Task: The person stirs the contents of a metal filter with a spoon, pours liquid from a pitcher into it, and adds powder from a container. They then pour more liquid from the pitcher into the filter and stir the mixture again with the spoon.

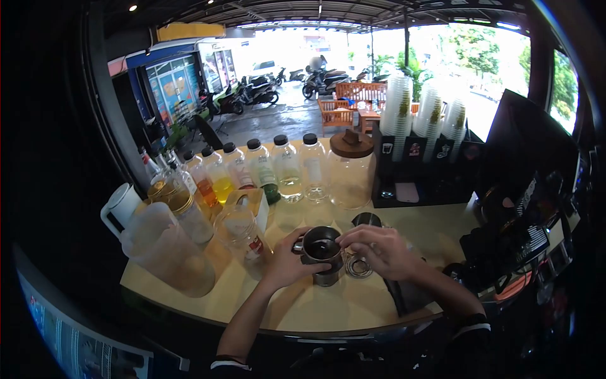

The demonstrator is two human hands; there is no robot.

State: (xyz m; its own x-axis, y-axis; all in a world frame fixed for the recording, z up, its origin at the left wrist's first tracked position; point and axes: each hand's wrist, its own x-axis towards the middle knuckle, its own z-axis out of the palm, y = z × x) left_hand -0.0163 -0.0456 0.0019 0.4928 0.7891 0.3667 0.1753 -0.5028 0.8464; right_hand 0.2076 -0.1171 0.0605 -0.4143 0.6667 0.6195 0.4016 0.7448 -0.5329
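Observation:
My left hand [295, 262] is wrapped round the side of a dark metal cup [322, 254] in the middle of the counter. The inside of the cup is dark, and a shiny metal base shows below it. Over the cup's right rim, my right hand [382, 249] is closed in a pinch. What its fingertips hold, if anything, is too small to make out. Just below that hand lies a round metal ring-shaped piece [358, 266]. A clear plastic jug [243, 237] with a red label stands left of my left hand.
Capped bottles [287, 170] line the counter's back edge, beside a glass jar [351, 180] with a brown lid. A large translucent pitcher [167, 252] stands at left. Stacked plastic cups [398, 107] fill a black holder at right. A dark cloth [410, 294] lies near the front edge.

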